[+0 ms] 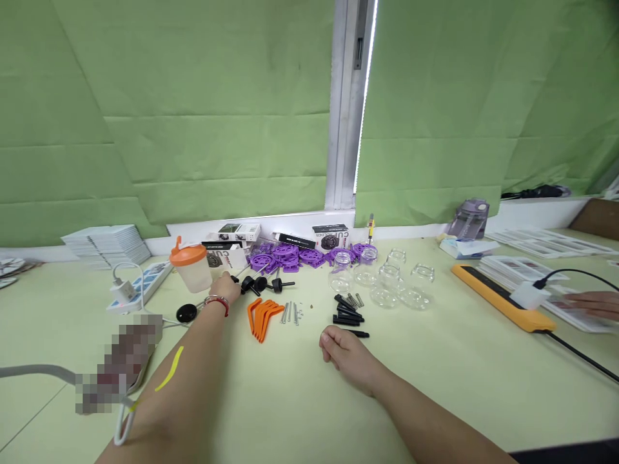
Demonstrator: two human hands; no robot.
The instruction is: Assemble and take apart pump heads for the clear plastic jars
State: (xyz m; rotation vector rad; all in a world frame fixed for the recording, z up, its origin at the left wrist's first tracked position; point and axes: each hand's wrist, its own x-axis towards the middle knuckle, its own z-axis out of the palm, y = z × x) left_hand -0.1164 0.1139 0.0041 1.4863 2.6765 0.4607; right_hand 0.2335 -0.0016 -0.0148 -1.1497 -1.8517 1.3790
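Observation:
My left hand (224,288) reaches to the row of black round parts with stems (261,284), its fingers closed at a black part on the left end; the fingertips are partly hidden. Curled on the table, my right hand (345,351) shows nothing sticking out of it. Just beyond it lie several black plastic tubes (348,310) and small metal springs (356,299). Between my hands are orange bent pieces (264,317) and thin metal screws (290,312). Purple plastic parts (290,256) are heaped behind, with clear round jars (384,293) to their right.
An orange-lidded cup (190,267) and a white power strip (142,290) stand left, near a blurred phone (128,361). Printed boxes (330,238) line the wall. On the right are an orange power strip (500,296) and another person's hand (597,303).

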